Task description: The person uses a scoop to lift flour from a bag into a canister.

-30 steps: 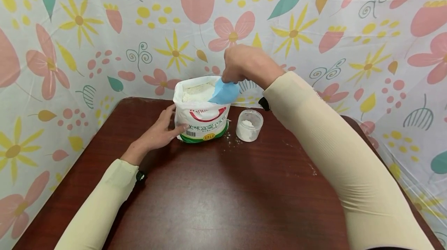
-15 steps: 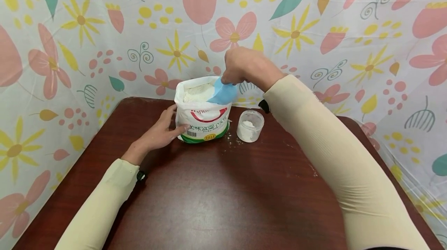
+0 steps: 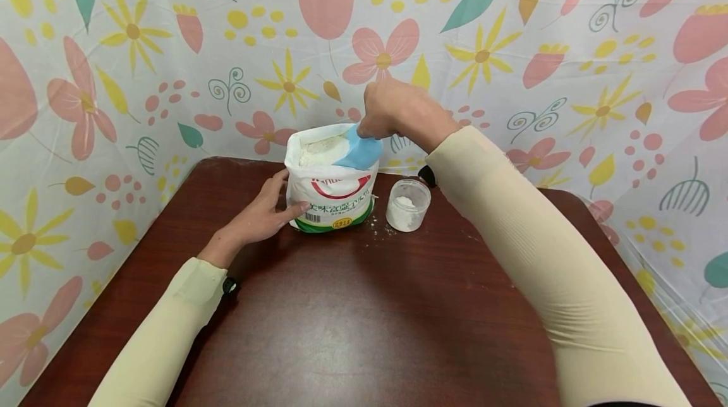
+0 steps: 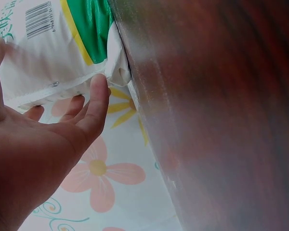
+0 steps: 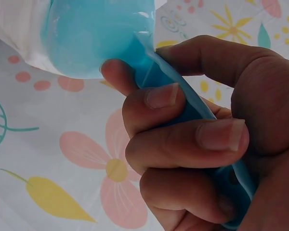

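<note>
A white bag of flour (image 3: 330,189) with a green base stands upright, its top open on the flour (image 3: 320,151). My left hand (image 3: 258,212) rests against the bag's left side, thumb on the front. In the left wrist view its fingers are fairly straight and touch the side seam. My right hand (image 3: 400,107) grips a blue scoop (image 3: 359,151) by its handle over the bag's right rim. Flour hides the scoop's front edge. In the right wrist view several fingers curl round the handle (image 5: 192,108).
A clear plastic jar (image 3: 408,206) partly filled with flour stands right of the bag. Spilled flour (image 3: 380,230) dots the dark wooden table (image 3: 318,331) between them. A flower-patterned curtain (image 3: 227,15) hangs close behind the table and along its sides.
The right hand and the scoop have shifted slightly left, a little further into the bag. The left hand stays against the bag, and the jar has not moved.
</note>
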Action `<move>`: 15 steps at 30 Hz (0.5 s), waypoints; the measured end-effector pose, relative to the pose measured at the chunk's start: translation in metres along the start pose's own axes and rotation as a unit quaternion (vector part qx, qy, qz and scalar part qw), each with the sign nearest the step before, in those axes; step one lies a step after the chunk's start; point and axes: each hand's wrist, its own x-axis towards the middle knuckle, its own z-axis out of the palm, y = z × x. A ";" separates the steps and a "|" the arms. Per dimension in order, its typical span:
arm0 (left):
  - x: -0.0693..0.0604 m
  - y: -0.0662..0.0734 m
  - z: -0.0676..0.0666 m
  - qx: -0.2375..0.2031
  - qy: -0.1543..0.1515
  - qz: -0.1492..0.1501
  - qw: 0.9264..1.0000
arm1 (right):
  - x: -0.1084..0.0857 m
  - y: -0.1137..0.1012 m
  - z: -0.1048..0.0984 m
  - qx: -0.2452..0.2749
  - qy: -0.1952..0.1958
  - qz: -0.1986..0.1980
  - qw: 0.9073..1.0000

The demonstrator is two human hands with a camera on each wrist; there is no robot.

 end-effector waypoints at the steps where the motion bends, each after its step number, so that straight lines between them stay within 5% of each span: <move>1: 0.000 0.000 0.000 0.000 0.000 0.002 1.000 | 0.000 0.000 0.001 0.000 0.001 0.000 1.000; 15: -0.001 0.000 0.001 -0.003 -0.004 0.003 1.000 | 0.000 -0.006 0.003 -0.003 -0.002 0.020 1.000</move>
